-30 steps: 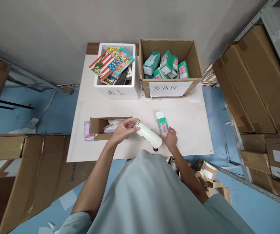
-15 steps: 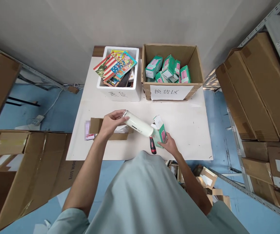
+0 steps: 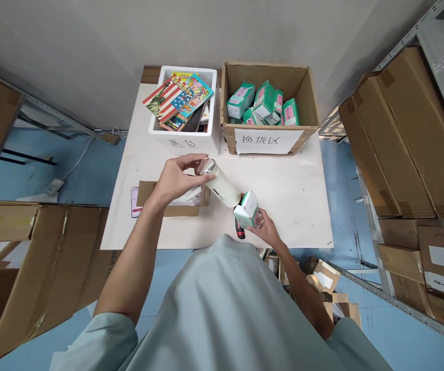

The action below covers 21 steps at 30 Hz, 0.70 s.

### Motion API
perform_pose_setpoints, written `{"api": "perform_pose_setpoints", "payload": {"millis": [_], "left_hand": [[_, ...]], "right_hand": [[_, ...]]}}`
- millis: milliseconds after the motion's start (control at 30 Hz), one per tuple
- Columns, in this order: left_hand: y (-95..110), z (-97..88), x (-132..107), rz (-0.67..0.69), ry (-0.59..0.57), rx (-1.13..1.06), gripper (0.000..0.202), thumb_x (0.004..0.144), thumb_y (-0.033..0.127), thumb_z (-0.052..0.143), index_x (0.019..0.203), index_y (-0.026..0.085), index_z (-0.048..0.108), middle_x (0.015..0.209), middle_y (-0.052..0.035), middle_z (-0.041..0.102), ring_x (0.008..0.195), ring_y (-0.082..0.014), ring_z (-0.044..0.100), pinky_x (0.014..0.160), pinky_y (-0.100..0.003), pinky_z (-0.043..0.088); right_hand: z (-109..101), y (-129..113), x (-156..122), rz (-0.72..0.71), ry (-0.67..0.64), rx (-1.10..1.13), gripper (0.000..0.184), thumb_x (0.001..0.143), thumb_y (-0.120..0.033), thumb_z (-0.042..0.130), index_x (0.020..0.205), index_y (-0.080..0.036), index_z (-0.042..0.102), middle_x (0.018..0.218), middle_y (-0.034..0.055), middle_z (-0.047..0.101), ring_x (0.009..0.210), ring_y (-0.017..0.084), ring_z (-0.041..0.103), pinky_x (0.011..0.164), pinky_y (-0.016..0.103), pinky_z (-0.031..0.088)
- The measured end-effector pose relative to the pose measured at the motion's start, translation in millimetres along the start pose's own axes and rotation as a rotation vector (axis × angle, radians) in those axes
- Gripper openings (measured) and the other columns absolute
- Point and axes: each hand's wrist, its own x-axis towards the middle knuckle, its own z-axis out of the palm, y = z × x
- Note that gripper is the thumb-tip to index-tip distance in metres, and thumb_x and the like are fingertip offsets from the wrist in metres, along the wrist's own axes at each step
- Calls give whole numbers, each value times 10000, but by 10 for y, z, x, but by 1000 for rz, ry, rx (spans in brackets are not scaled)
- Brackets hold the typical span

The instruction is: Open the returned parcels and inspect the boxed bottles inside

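My left hand point(image 3: 175, 178) is closed round the silver-capped top of a white bottle point(image 3: 222, 186), holding it tilted above the white table point(image 3: 295, 196). The bottle's lower end meets the open top flap of a small green box point(image 3: 247, 209). My right hand point(image 3: 266, 229) grips that green box from below and holds it off the table. Under my left hand lies a small open brown carton point(image 3: 156, 200) with white wrapping inside. A red and black handled tool point(image 3: 239, 230) lies on the table just below the green box.
At the back of the table a white foam box point(image 3: 185, 141) holds colourful books, and a labelled cardboard box point(image 3: 303, 103) holds several green boxes. Stacked flat cartons point(image 3: 407, 129) fill shelving on the right. A large carton point(image 3: 21, 268) stands at the left.
My right hand lifted the green box off the table and turned its open end toward the bottle. My left hand raised the bottle and steepened it, bringing its base to the box opening.
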Motion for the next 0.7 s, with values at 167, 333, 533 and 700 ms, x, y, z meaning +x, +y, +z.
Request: {"api": "perform_pose_setpoints", "payload": {"millis": [167,333,533,700], "left_hand": [[194,34,-119,80,-44,34,741,642,518,1021,1276,181,839,1131,-90,813,1027,-258,730,882,-400,692],[358,17,-228,159,-95,44,688,678,492,1008,1286,217,840,1213,-86,809,1056,-250,731,873,-381,699],[409,-39,-282,253,-110,98,695,712,474,1002,1341,248,811,1339,-95,788,1062,-240,745,875,-375,708],[403,-102,-330,298,-135,130,669,747,487,983,1347,257,799,1387,-91,768,1033,-229,751,875,-384,717]], "right_hand": [[56,-7,-9,-5,-4,-16,871,758,-512,918,1513,-209,607,1023,42,726,851,230,673,753,365,597],[122,-55,-16,-55,17,-23,875,770,-503,927,1540,-241,605,1055,47,719,839,223,681,775,378,623],[188,-149,9,-98,-2,-26,821,781,-423,934,1516,-271,602,1079,32,731,843,202,682,801,366,638],[260,-234,39,-69,-15,-9,876,753,-407,956,1533,-258,586,1075,26,729,820,188,674,782,355,644]]}}
